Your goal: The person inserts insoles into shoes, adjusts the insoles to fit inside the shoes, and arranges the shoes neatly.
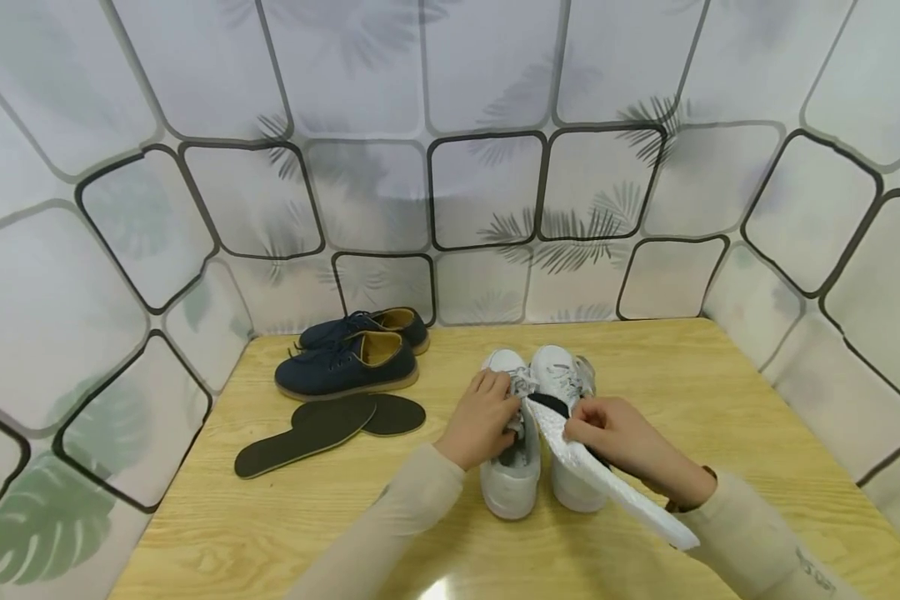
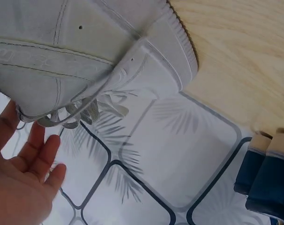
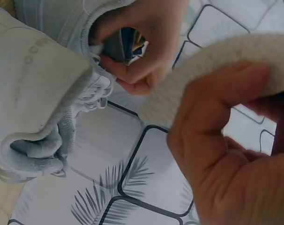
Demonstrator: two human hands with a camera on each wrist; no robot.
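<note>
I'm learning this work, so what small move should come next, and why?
Perhaps lower the white insole, far end first, toward the left white shoe: the right grip holds it slanted and outside, its far end near that shoe's opening, where the left grip is.

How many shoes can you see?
4: a front navy shoe and back navy shoe on the table at left, left white shoe at the left hand, and right white shoe partly hidden by the white insole.
</note>
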